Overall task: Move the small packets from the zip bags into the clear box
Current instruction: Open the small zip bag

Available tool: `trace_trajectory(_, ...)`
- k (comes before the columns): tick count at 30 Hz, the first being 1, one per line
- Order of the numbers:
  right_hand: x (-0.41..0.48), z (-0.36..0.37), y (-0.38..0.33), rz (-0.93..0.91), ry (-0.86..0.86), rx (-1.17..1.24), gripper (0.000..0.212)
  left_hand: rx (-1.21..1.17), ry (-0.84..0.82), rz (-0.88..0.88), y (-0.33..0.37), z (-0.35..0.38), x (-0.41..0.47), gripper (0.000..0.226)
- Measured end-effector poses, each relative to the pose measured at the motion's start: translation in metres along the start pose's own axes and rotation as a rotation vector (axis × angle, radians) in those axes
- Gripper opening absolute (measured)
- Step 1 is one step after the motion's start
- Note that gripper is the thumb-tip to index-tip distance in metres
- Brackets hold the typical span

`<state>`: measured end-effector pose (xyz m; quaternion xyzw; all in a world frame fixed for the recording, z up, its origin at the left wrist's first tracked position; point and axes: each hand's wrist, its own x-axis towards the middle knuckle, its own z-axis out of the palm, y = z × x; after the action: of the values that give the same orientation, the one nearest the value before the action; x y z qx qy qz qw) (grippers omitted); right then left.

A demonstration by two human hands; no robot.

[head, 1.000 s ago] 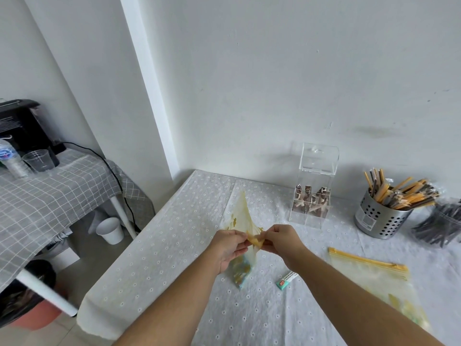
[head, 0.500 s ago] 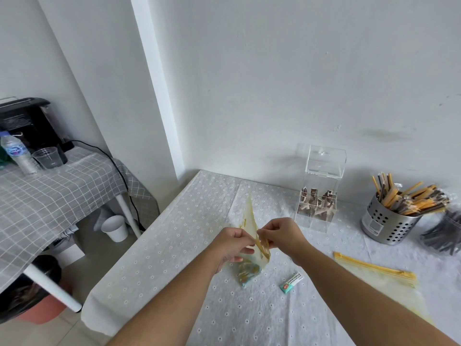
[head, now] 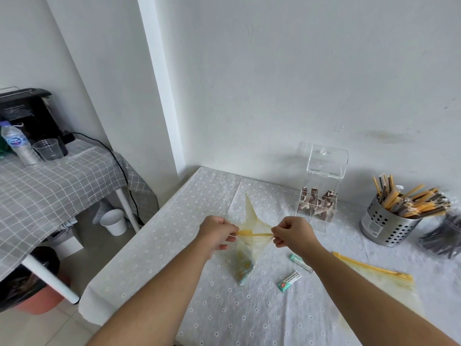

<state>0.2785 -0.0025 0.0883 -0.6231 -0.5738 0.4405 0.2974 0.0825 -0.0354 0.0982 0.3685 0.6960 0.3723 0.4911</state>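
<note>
Head view. Both hands pinch the yellow zip strip of the zip bag [head: 245, 248] above the table [head: 154, 245]: the left hand [head: 217, 233] and the right hand [head: 291, 234] have drawn apart since a moment ago, when they met at one point on the strip, so the mouth now stands stretched between them — opening appears under way. Each hand's fingers are closed tight on an end of the strip and hold nothing else. Small packets [head: 243, 269] sit bunched in the hanging lower corner of the bag; two loose packets [head: 289, 280] lie on the cloth just beside it. The clear box [head: 320, 188] stands near, beyond the right hand, with some packets already in its base; its lid looks raised. A second zip bag [head: 374, 273] lies flat to the right. Open cloth lies between hands and box — the table's left edge is well clear of the bag.
</note>
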Motion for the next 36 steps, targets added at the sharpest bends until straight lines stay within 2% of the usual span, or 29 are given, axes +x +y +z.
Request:
trace_trajectory(5, -0.004, 0.004, -0.006, -0.044, -0.031, -0.089, 0.013, 0.191, -0.193, 0.139, 0.001, 0.006, -0.008, 0.013)
trace_trajectory(9, 0.0, 0.008, -0.018, -0.101, -0.023, -0.105, 0.009, 0.265, -0.259, 0.222, -0.002, 0.012, -0.013, 0.013)
trace_trajectory(14, 0.002, 0.007, -0.018, -0.065, -0.083, -0.055, 0.016, 0.366, -0.172, 0.28, -0.008, 0.011, -0.01, 0.012)
trace_trajectory(19, -0.004, 0.008, -0.019, -0.097, -0.136, -0.029, 0.015, 0.314, -0.046, 0.322, 0.001, 0.018, -0.006, 0.013)
trace_trajectory(25, -0.003, -0.004, -0.017, -0.129, -0.052, -0.143, 0.015, 0.334, 0.087, 0.324, 0.011, 0.012, 0.002, 0.02)
trace_trajectory(30, 0.0, -0.025, -0.004, -0.081, 0.017, -0.214, 0.016, 0.306, 0.216, 0.269, 0.011, -0.014, 0.015, 0.021)
trace_trajectory(32, 0.001, -0.03, 0.001, -0.052, 0.016, -0.199, 0.014, 0.286, 0.21, 0.272, 0.009, -0.02, 0.015, 0.021)
trace_trajectory(36, 0.004, -0.026, -0.002, -0.047, 0.005, -0.187, 0.01, 0.299, 0.092, 0.331, 0.007, -0.016, 0.006, 0.018)
